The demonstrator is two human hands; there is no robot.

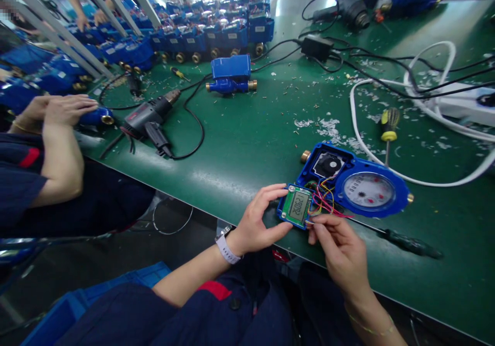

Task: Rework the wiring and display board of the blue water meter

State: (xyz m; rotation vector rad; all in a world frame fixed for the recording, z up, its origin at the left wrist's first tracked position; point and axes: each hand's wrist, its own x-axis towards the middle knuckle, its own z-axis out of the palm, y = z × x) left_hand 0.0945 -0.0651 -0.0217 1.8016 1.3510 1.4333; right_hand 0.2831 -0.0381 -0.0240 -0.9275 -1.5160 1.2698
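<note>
My left hand (258, 223) grips a small blue-framed circuit board with a digit display (298, 206) by its left side, thumb below and fingers above. At the board's lower right corner, my right hand (342, 250) pinches thumb and finger together by the wires; what lies between the fingertips is too small to make out. Red, yellow and other thin wires (324, 197) run from the board into an opened blue water meter (402, 194). The meter has a round dial and a brass fitting, and lies on the green table just beyond my hands.
A dark-handled screwdriver (412, 244) lies right of my hand; a yellow-black screwdriver (389, 124) is behind the meter. A heat gun (149, 119), a closed blue meter (231, 75), cables and scraps lie across the table (247, 145). A co-worker's hands (64, 110) rest on a meter at left.
</note>
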